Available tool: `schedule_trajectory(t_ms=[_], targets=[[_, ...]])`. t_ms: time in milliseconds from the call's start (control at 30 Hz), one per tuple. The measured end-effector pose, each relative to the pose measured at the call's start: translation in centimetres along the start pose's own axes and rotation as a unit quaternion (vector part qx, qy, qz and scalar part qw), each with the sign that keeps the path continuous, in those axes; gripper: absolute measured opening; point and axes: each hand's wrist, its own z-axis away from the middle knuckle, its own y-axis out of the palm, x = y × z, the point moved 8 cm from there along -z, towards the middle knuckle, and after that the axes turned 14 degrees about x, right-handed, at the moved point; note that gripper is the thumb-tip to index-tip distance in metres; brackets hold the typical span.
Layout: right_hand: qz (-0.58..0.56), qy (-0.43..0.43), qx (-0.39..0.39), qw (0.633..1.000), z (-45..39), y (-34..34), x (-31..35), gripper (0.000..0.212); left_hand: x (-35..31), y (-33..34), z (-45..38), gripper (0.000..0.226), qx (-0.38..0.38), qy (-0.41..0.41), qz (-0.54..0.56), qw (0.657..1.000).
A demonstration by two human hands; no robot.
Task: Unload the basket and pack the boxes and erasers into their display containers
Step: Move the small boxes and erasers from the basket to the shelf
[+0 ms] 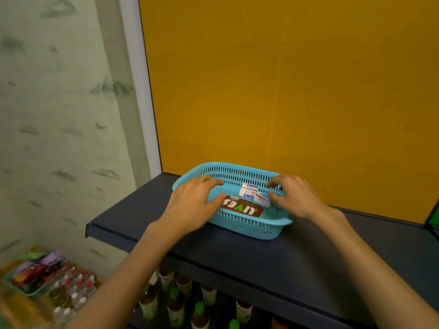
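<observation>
Both hands are over the basket, one at each end. Left hand point(198, 198) reaches in across the left rim, fingers loosely spread and bent, thumb tip touching the near-left corner of the brown box point(241, 208); whether it grips anything, I cannot tell. Right hand point(293, 197) comes in over the right rim, fingers curled downward, thumb right beside the white erasers point(254, 194), touching or nearly touching the nearest one, and nothing visibly pinched between thumb and fingers.

Blue basket point(247, 225), slotted plastic, sits on the dark shelf point(273, 260) close to the yellow back panel point(285, 91). Inside it, the brown box lies flat along the near wall, its printed lettering upside down from this view. Just behind and to the right of that box, the erasers lie in a small cluster in white wrappers with blue print, between the two hands and nearer the right one.

Below the shelf edge, green-capped bottles point(175, 302) stand in rows. Down at lower left, blurred, a tray of colourful packets point(35, 271) sits next to small red-capped bottles point(76, 281).
</observation>
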Motion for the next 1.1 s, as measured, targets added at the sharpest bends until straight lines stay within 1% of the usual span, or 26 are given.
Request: schedule_trajectory(t_ms=[100, 233, 300, 400, 467, 533, 633, 733, 833, 967, 1033, 1100], targets=[[-0.01, 0.006, 0.0, 1.0, -2.2, 0.8, -0.5, 0.03, 0.7, 0.6, -3.7, 0.044, 0.021, 0.028, -0.004, 0.999], [-0.014, 0.012, 0.006, 1.0, -4.6, 1.5, -0.6, 0.027, 1.6, 3.0, -8.6, 0.045, 0.071, 0.052, -0.022, 0.996], [-0.008, 0.018, 0.012, 1.0, -5.3, 1.8, -0.6, 0.027, 1.5, 3.9, -10.5, 0.04, 0.098, 0.076, -0.031, 0.992], [0.002, 0.021, 0.027, 0.999, -5.9, 2.5, -0.6, 0.024, 0.4, 5.2, -12.6, 0.028, 0.161, 0.134, -0.031, 0.977], [0.013, 0.025, 0.04, 0.999, -6.1, 2.9, -0.7, 0.023, -0.4, 6.3, -14.1, 0.024, 0.203, 0.163, -0.039, 0.965], [0.023, 0.032, 0.055, 0.998, -6.4, 3.3, -1.0, 0.023, -0.9, 7.3, -15.7, 0.026, 0.231, 0.176, -0.053, 0.955], [0.02, 0.048, 0.074, 0.996, -7.1, 3.4, -1.4, 0.025, -1.4, 8.7, -17.5, 0.033, 0.27, 0.189, -0.091, 0.94], [0.028, 0.065, 0.091, 0.993, -7.7, 3.4, -1.5, 0.028, -1.6, 9.7, -18.8, 0.039, 0.282, 0.203, -0.131, 0.928], [0.032, 0.077, 0.091, 0.992, -8.6, 3.4, -1.3, 0.026, -1.5, 10.6, -19.3, 0.04, 0.263, 0.224, -0.183, 0.921], [0.014, 0.089, 0.092, 0.992, -9.8, 4.1, -0.9, 0.02, -1.0, 11.4, -19.3, 0.039, 0.259, 0.24, -0.181, 0.918], [0.004, 0.091, 0.101, 0.991, -10.3, 4.9, -0.9, 0.02, -0.7, 11.5, -19.3, 0.032, 0.258, 0.242, -0.184, 0.917], [-0.004, 0.093, 0.114, 0.989, -10.6, 5.8, -1.1, 0.022, -0.3, 11.5, -19.2, 0.031, 0.252, 0.243, -0.204, 0.914]])
